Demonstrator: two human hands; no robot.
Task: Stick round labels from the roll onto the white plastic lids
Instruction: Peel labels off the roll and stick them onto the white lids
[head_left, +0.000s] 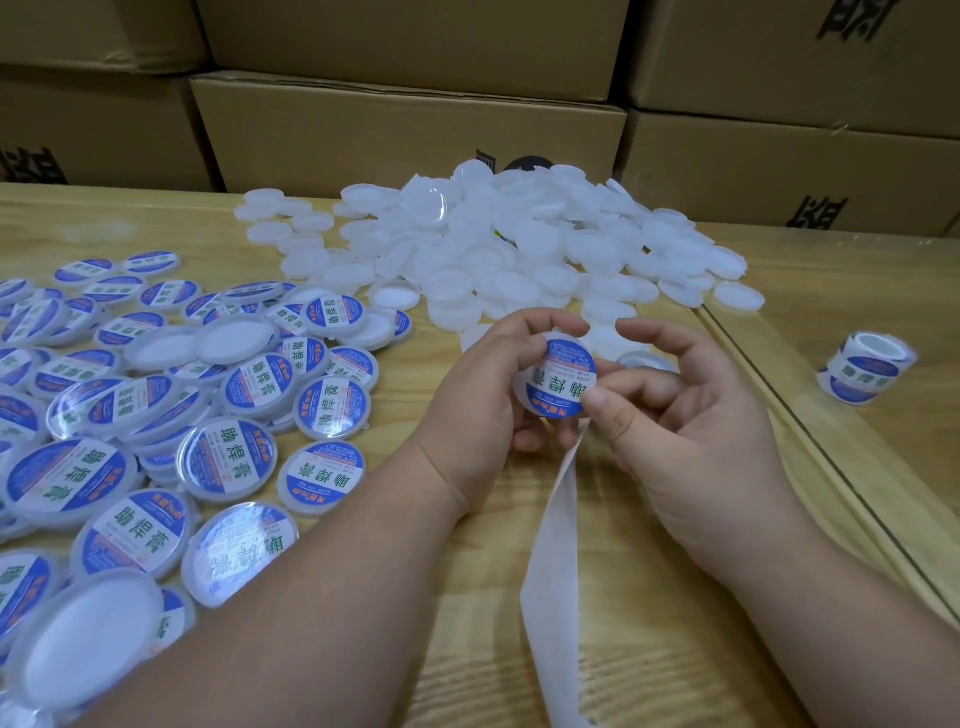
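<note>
Both hands meet over the counter (519, 597) on one lid getting its round label.

The left hand (483, 389) curls round a white lid (558, 382), gripping its rim, with the blue-and-white label (563, 376) facing up. The right hand (675, 410) presses its thumb on the label's edge, its other fingers curled above. A strip of bare backing paper (553, 561) trails down from between the hands toward the person. Beyond the hands lies a heap of plain white lids (519, 244); left of the left hand spread the labelled lids (156, 415); right of the right hand stands the label roll (865, 374). Cardboard boxes (405, 130) are stacked behind.
</note>
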